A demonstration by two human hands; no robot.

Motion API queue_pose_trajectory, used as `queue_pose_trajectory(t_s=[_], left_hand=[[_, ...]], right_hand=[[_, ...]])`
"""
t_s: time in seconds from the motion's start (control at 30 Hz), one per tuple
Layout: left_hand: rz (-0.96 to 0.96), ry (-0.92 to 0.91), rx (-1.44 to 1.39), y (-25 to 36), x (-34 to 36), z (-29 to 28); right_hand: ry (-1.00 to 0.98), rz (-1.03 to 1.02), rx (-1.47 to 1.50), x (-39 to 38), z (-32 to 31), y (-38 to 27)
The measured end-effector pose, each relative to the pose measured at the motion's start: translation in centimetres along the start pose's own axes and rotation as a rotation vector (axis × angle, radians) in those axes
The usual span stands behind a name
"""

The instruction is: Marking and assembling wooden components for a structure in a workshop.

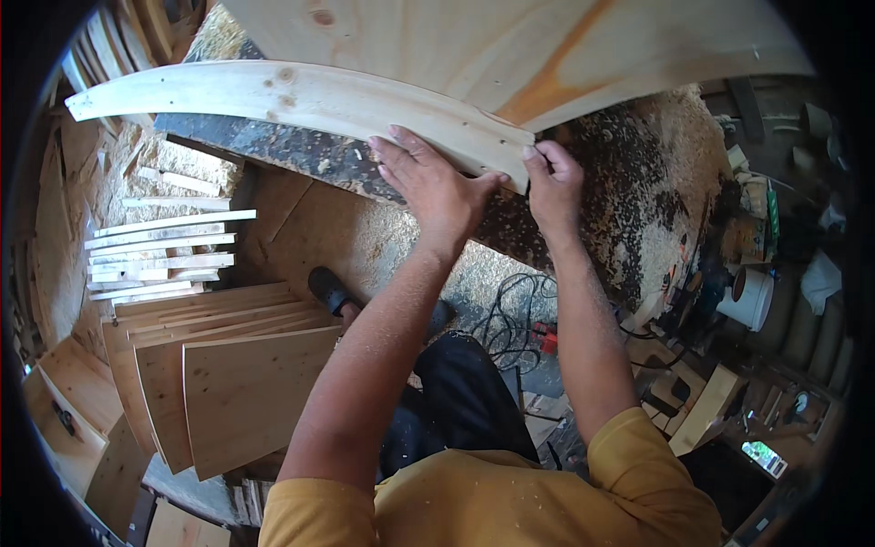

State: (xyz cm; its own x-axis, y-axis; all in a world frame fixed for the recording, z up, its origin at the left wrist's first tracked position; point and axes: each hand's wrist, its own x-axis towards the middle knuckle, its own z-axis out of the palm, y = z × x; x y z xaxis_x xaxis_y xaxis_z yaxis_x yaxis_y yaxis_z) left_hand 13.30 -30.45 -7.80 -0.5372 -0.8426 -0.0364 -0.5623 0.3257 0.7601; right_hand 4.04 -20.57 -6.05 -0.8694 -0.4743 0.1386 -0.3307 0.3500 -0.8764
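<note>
Resting spread-fingered, left hand (436, 190) on the long, curved, pale wooden plank (346, 102) near its right end; right hand (555, 187) curled, thumb and fingers pinching that end. Plank lies along near side of dark, sawdust-strewn counter (624, 173).

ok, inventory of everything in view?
Long knotty wooden board: one, pale, on bench
Broad wooden panel: one, pale, orange-streaked, beyond board
Stained workbench: one, dark, top
Slim wooden strips: several, pale, stacked left
Flat wooden panels: several, tan, lower left
Round plastic bucket: one, white, right
Thin cable: count unclear, black, floor
Small clutter: uncountable, mixed, right
Short-sleeved shirt: one, yellow, bottom
Left hand: one, board's near edge
Right hand: one, board's right end
</note>
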Motion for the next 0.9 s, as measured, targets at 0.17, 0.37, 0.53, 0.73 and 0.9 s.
queue_pose_trajectory(t_s=[0.17, 0.37, 0.53, 0.73, 0.9], left_hand=[[-0.018, -0.019, 0.021, 0.1, -0.1, 0.3], [-0.013, -0.005, 0.063, 0.2, -0.2, 0.5], [0.02, 0.025, 0.091, -0.4, -0.2, 0.8], [-0.018, 0.034, 0.084, 0.0, -0.3, 0.5], [-0.033, -0.005, 0.048, -0.3, -0.2, 0.0]], right_hand=[[-0.056, 0.026, -0.048, 0.3, -0.9, -0.3], [-0.059, -0.02, -0.135, 0.3, -1.1, -0.3], [-0.042, -0.054, -0.114, 0.4, -0.8, -0.8], [-0.136, -0.036, -0.116, 0.4, -1.1, -0.3], [0.099, -0.004, 0.142, -0.3, -4.1, -5.0]])
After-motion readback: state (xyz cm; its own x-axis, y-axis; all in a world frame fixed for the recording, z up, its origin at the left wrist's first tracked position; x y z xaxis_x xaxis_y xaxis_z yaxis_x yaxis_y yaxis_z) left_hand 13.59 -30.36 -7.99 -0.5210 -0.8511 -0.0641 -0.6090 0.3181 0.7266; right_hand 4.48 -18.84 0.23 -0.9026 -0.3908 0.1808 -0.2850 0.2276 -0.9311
